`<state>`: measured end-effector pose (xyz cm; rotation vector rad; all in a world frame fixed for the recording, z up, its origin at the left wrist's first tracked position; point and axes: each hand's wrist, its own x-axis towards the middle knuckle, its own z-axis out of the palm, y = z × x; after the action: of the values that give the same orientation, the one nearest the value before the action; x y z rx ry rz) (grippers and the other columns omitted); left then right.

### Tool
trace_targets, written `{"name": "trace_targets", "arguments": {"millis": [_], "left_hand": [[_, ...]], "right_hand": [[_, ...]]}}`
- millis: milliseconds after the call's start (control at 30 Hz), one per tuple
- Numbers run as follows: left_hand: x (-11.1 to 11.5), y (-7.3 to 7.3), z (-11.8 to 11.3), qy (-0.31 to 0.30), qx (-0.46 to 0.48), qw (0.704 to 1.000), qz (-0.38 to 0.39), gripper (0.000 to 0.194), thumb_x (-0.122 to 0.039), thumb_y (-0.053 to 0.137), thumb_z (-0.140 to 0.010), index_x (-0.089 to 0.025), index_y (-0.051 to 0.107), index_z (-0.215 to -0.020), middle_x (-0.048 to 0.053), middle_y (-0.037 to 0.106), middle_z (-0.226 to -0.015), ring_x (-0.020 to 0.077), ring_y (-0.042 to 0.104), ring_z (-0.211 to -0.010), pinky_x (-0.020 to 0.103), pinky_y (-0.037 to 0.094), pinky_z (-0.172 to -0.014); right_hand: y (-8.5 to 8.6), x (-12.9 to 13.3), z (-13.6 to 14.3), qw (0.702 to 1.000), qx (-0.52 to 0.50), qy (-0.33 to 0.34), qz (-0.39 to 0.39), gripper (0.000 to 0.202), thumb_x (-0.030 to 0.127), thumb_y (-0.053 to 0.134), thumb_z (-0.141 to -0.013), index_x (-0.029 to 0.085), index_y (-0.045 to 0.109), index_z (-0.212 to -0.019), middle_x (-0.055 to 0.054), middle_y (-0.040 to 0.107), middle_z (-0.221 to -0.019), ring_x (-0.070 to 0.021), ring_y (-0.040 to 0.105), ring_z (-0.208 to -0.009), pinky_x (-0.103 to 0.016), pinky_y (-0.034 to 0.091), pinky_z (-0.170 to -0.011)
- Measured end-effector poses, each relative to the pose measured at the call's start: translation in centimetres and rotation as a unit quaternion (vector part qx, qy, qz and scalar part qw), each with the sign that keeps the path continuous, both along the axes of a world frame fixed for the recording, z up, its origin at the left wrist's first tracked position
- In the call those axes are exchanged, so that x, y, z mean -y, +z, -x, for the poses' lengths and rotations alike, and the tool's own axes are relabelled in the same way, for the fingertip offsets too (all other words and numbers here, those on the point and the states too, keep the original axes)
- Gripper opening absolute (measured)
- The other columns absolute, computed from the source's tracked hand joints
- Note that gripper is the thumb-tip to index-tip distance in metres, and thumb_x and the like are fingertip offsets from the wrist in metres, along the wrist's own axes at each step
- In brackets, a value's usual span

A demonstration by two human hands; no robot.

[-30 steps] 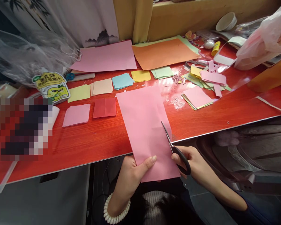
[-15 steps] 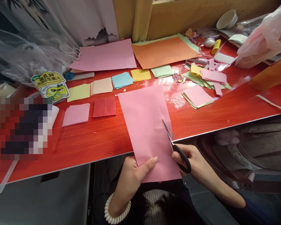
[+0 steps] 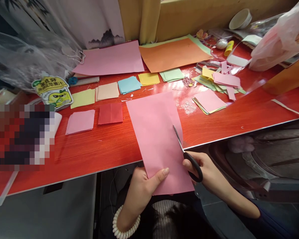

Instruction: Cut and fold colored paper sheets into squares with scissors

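A long sheet of pink paper [image 3: 154,132] spans from the tabletop over its front edge toward my lap. My left hand [image 3: 146,184] grips the sheet's lower left part, thumb on top and the other fingers hidden beneath. Black-handled scissors [image 3: 194,167] are in my right hand [image 3: 204,169], at the sheet's right edge. Their upper blade lies over the paper; the lower blade is out of sight under it. White coils of a bracelet ring my left wrist.
Small stacks of cut paper stand on the red table [image 3: 109,142], among them a red stack [image 3: 110,113] and a blue stack [image 3: 129,85]. Large pink and orange sheets [image 3: 174,54] lie at the back. Paper scraps [image 3: 226,81] and a plastic bag [image 3: 280,43] are on the right.
The view has shifted very slightly. Both hands, the scissors and the pink sheet keep nearly the same position.
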<state>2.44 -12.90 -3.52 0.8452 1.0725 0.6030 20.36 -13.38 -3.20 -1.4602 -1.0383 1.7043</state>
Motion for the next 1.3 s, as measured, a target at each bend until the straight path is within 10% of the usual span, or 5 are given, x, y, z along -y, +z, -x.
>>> {"name": "trace_targets", "arguments": {"millis": [1300], "left_hand": [[0.97, -0.7, -0.57, 0.034, 0.02, 0.999, 0.008, 0.027, -0.033, 0.069, -0.077, -0.013, 0.072, -0.095, 0.008, 0.075, -0.09, 0.0249, 0.069, -0.089, 0.027, 0.054, -0.069]], "right_hand": [[0.25, -0.53, 0.05, 1.0, -0.027, -0.008, -0.003, 0.053, 0.059, 0.072, -0.064, 0.018, 0.038, -0.058, 0.006, 0.028, -0.055, -0.0065, 0.027, -0.048, -0.019, 0.022, -0.042]]}}
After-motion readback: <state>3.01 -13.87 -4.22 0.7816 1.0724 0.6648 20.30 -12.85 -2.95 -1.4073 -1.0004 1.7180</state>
